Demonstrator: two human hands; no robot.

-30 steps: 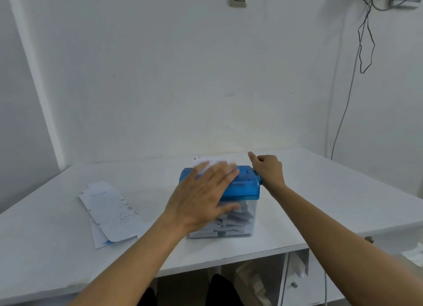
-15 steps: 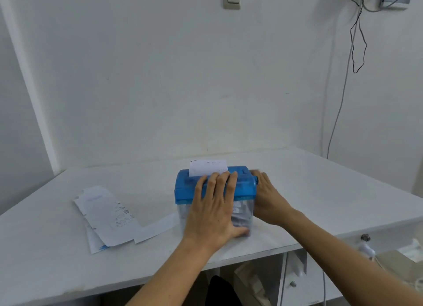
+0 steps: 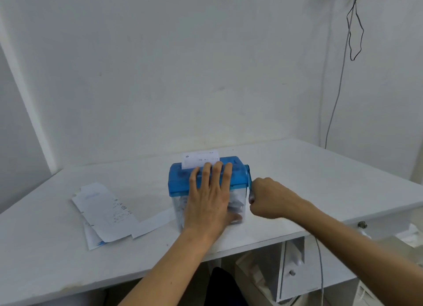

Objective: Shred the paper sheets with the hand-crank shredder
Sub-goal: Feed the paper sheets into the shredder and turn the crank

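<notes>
On desk (image 3: 309, 175), left hand (image 3: 209, 199) is pressing flat on shredder (image 3: 180, 182); right hand (image 3: 271, 197) is gripping crank (image 3: 248, 175); jerky cranking is likely risking tip-over.

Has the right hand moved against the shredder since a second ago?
Yes. The right hand dropped from the far lid corner of the shredder to beside its clear bin, gripping the crank.
</notes>
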